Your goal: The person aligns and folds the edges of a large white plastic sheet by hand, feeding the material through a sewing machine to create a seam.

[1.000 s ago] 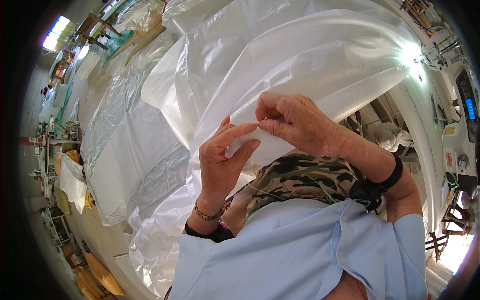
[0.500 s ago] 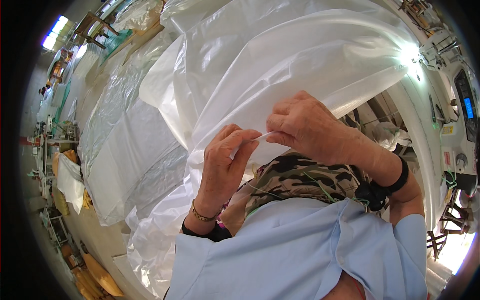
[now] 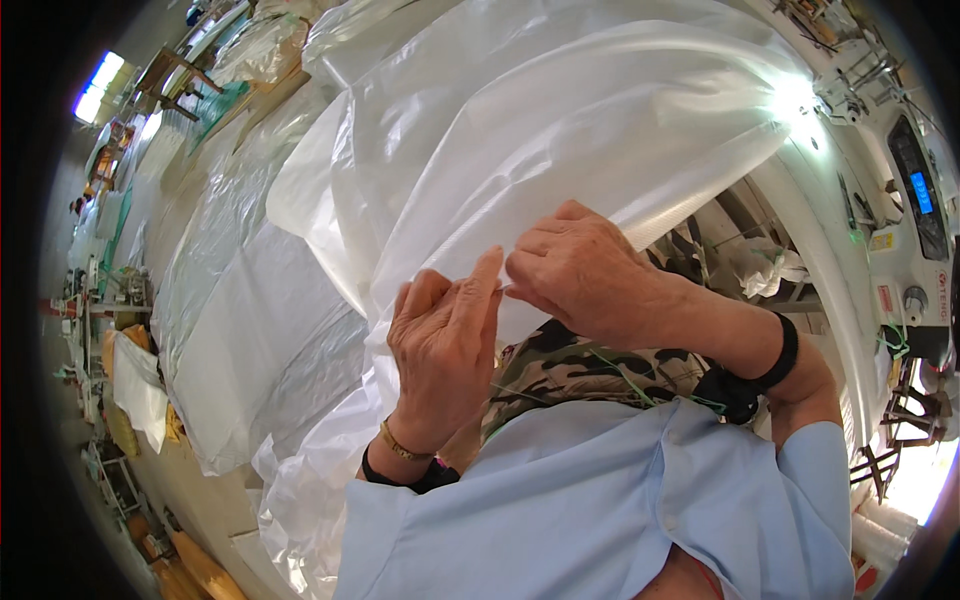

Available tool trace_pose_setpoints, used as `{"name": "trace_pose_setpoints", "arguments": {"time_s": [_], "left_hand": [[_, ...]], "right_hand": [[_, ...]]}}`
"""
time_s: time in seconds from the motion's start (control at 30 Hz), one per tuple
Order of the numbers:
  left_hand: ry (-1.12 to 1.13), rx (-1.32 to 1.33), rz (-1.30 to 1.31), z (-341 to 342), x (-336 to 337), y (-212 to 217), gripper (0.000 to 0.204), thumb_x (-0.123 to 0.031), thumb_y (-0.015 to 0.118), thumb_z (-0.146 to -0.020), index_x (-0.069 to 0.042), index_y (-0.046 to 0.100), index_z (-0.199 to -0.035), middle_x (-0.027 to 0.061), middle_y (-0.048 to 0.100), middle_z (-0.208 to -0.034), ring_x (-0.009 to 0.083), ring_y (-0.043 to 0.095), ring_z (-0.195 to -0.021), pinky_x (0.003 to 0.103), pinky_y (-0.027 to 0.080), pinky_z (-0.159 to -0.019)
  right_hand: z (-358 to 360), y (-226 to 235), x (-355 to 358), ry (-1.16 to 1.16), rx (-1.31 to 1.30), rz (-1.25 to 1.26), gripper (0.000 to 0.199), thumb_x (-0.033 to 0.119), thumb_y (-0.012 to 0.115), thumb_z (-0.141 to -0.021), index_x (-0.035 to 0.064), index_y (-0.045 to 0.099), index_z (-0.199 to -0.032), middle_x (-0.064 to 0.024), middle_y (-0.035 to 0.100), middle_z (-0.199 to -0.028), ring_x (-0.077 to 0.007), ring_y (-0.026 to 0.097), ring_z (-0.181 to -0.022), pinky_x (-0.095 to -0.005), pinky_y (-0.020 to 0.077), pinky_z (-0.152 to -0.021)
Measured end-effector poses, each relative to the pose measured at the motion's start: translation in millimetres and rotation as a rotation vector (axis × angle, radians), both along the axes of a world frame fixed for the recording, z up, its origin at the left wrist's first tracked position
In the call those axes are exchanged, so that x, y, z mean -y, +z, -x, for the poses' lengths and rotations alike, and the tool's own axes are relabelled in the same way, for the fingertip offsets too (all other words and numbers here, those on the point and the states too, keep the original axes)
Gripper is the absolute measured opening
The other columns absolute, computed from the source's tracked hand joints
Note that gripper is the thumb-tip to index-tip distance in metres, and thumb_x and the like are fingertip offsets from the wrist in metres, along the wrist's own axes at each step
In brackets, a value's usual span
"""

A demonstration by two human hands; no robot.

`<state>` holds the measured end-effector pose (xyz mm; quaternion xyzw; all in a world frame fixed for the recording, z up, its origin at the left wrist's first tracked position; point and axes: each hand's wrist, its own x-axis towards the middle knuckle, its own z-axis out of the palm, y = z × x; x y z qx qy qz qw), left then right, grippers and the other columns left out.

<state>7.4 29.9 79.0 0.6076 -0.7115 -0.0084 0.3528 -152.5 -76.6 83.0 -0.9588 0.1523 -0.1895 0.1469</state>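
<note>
A large white, slightly see-through woven plastic sheet spreads in folds ahead of me, and its near edge reaches my hands. My right hand is closed in a pinch on that edge, knuckles up. Close against it, my left hand is bent round the edge too; its index finger points upward beside the right fingertips, and its thumb is mostly hidden. The bit of sheet between the fingertips is barely visible. At the far right, the sheet runs under the bright lamp of a sewing machine.
The sewing machine's control panel has a lit blue display. More clear plastic sheeting lies on the floor to the left. Camouflage cloth covers my lap. A wooden stool stands at the far left, with racks along the left side.
Both hands have drawn closer together and shifted slightly left. My left index finger has lifted from its pinch to point up. The view has turned a little.
</note>
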Motion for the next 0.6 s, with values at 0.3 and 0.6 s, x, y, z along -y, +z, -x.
{"name": "trace_pose_setpoints", "arguments": {"time_s": [0.3, 0.6], "left_hand": [[-0.106, -0.149, -0.077, 2, 1, 2, 0.037, 0.01, 0.058, -0.08, 0.001, 0.063, -0.115, 0.0154, 0.064, -0.082, 0.0261, 0.063, -0.065, 0.035, 0.048, -0.056], [-0.149, -0.165, 0.051, 12, 2, -9, 0.039, -0.01, 0.084, -0.071, -0.005, 0.07, -0.107, 0.0045, 0.059, -0.07, 0.0171, 0.051, -0.053, 0.03, 0.038, -0.05]], "right_hand": [[10, 4, 11, -0.012, 0.026, 0.013, 0.029, 0.029, 0.066, -0.088, 0.0085, 0.056, -0.071, -0.0057, 0.056, -0.071, -0.0236, 0.058, -0.075, -0.0374, 0.0429, -0.079], [39, 20, 9, -0.037, -0.06, 0.088, 0.04, 0.041, 0.061, -0.091, 0.0102, 0.05, -0.067, -0.0059, 0.056, -0.069, -0.0259, 0.057, -0.068, -0.039, 0.0449, -0.07]]}}
